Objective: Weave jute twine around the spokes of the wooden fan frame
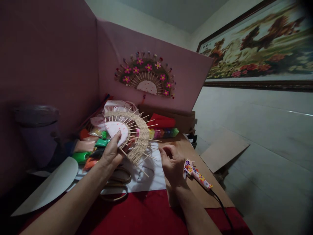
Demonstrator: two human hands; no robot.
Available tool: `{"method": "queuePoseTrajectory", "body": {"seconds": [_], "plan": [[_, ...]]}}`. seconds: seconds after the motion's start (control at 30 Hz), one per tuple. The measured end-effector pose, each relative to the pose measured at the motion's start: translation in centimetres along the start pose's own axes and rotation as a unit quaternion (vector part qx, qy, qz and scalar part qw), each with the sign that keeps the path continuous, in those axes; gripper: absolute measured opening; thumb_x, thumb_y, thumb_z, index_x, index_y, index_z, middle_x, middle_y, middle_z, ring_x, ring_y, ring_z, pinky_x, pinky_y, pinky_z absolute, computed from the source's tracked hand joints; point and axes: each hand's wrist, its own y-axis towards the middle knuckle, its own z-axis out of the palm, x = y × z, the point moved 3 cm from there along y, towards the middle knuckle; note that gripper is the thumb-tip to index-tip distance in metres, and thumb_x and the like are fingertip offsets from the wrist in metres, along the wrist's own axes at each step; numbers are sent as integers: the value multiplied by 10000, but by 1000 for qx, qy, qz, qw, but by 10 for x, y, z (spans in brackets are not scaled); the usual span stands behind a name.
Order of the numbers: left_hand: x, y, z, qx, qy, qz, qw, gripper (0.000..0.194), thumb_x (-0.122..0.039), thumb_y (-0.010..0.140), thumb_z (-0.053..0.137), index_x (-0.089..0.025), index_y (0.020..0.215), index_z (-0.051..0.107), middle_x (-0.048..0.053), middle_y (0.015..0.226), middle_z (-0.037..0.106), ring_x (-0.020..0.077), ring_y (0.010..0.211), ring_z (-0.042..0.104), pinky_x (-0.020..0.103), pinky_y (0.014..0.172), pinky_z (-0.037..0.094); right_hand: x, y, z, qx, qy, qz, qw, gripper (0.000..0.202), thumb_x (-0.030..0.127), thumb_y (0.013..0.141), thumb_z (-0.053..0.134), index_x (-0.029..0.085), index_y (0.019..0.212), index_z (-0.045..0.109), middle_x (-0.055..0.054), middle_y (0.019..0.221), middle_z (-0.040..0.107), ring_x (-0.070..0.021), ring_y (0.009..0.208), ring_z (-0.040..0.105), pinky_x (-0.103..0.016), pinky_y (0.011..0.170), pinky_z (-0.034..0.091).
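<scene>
A half-round fan frame (140, 138) of thin sticks, woven with tan cord, is tilted in front of me. My left hand (113, 151) grips it at the pale, pink-dotted centre, with the thumb on top and fingers behind. To the right of the stick tips, my right hand (172, 161) is closed in a pinch, thumb against forefinger. Whatever lies between those fingertips is too small to make out. Beside the right wrist rests a flower-patterned glue gun (199, 176) with a black cord.
Colourful clay packets (84, 147) lie behind my left forearm, near scissors (114, 192) and a white curved sheet (53, 186). A finished flowered fan (146, 73) hangs on the pink board (186, 71). Red material (161, 120) and brown cardboard (207, 195) lie on the table.
</scene>
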Motion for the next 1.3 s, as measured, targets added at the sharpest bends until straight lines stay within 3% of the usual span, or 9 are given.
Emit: {"method": "queuePoseTrajectory", "body": {"seconds": [0.2, 0.4, 0.6, 0.8, 0.93, 1.17, 1.3], "plan": [[-2, 4, -2, 36, 11, 27, 999, 176, -170, 793, 536, -118, 949, 599, 87, 770, 680, 170, 614, 656, 272, 548, 562, -3, -2, 0, -31, -18, -30, 999, 116, 283, 800, 568, 169, 777, 566, -12, 650, 594, -121, 569, 529, -227, 549, 387], [-3, 6, -5, 36, 19, 28, 999, 192, -178, 766, 574, -144, 953, 603, 75, 746, 680, 181, 592, 657, 247, 482, 543, -1, 4, 3, 23, -65, -46, 997, 122, 270, 837, 515, 176, 776, 565, -27, 718, 609, -141, 665, 550, -238, 602, 390], [-2, 0, -1, 31, 56, 31, 997, 199, -192, 753, 580, -136, 942, 606, 71, 673, 670, 183, 529, 642, 272, 471, 537, -2, 7, 1, 18, -103, -89, 991, 142, 281, 862, 482, 172, 812, 558, -45, 748, 596, -155, 707, 536, -255, 637, 385], [2, -8, 6, 82, 149, 8, 985, 171, -199, 757, 559, -96, 878, 621, 111, 645, 668, 200, 518, 639, 243, 408, 500, 1, 6, 2, 51, -142, -97, 984, 158, 298, 857, 501, 175, 780, 563, -36, 749, 589, -150, 721, 527, -250, 636, 360], [6, -10, 7, 141, 166, -14, 976, 217, -157, 697, 613, -63, 891, 637, 162, 748, 684, 236, 584, 654, 270, 440, 514, 3, 5, 1, 66, -132, -102, 984, 149, 295, 854, 506, 187, 781, 578, -35, 759, 593, -149, 742, 530, -253, 656, 362], [9, -9, 5, 172, 141, -83, 971, 307, -92, 682, 572, -54, 980, 635, 186, 801, 687, 244, 655, 659, 293, 513, 528, 3, 7, 0, 50, -111, -90, 989, 140, 291, 842, 524, 189, 762, 576, -29, 745, 598, -145, 728, 533, -251, 658, 371], [12, -11, 7, 202, 110, -136, 964, 304, -133, 707, 545, -60, 990, 628, 205, 848, 678, 278, 733, 654, 368, 597, 537, 1, 6, 0, 45, -105, -76, 991, 137, 288, 846, 517, 189, 773, 575, -29, 759, 601, -146, 739, 532, -250, 666, 373]]}}
